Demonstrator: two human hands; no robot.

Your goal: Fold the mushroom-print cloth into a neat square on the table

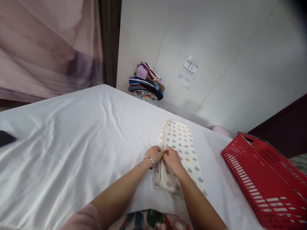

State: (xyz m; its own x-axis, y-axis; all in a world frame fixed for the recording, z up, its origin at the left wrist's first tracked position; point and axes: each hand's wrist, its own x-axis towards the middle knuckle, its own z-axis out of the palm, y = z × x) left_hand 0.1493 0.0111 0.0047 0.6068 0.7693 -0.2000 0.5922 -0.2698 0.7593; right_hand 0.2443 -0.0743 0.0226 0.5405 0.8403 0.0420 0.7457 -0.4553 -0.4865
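Folded cloth point(184, 143), white with grey, yellow, red and green motifs: one, laid lengthwise on the white-covered table point(83, 143), right of centre. Red basket point(259, 169), perforated: one, placed at the right, apart from the cloth. Stack of folded textiles point(147, 83): one, seen against the wall point(227, 38) beyond the far edge; its layers cannot be counted surely. Paper labels: two, fixed to the wall, an upper label point(191, 65) and a lower label point(184, 80) marked "45-50". Dark flat object point(6, 138): one, cut off at the left border. Bracelet point(150, 159): one, worn on the left wrist.

Hands: two. Forearms are extended forward and angled inward. The cloth's layered left edge is pinched by the left hand point(154, 154) and right hand point(172, 158), fingertips brought close together, knuckles bent.
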